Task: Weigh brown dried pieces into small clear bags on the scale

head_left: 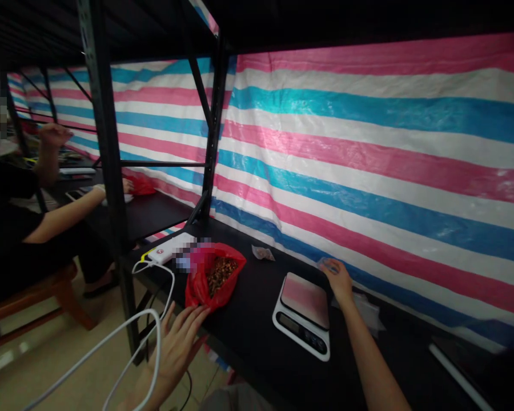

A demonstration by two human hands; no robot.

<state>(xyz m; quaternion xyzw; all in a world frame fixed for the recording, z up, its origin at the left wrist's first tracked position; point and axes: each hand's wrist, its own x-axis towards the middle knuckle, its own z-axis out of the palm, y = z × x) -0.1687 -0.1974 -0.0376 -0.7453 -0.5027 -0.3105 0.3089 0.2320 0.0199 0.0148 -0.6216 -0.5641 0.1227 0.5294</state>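
My left hand (pixel 177 342) has its fingers stretched out at the table's front edge, fingertips by the lower rim of a red plastic bag (pixel 193 291). The bag lies open, with many small brown pieces (pixel 221 274) inside. Behind the kitchen scale, my right hand (pixel 339 278) is closed in a pinch on a small clear plastic piece, whose exact kind I cannot make out. The white kitchen scale (pixel 304 308) carries nothing on its shiny plate. Flat clear plastic bags (pixel 368 314) lie beneath my right forearm. A small filled clear packet (pixel 263 253) rests near the striped sheet.
A white power bank (pixel 171 248) with a white cable (pixel 158 342) sits at the left; the cable loops across my left forearm. A black metal post (pixel 107 142) divides the shelves. Beyond it, a person's arm (pixel 75 211) reaches toward another red bag (pixel 143 184). A dark flat device (pixel 462 371) lies right.
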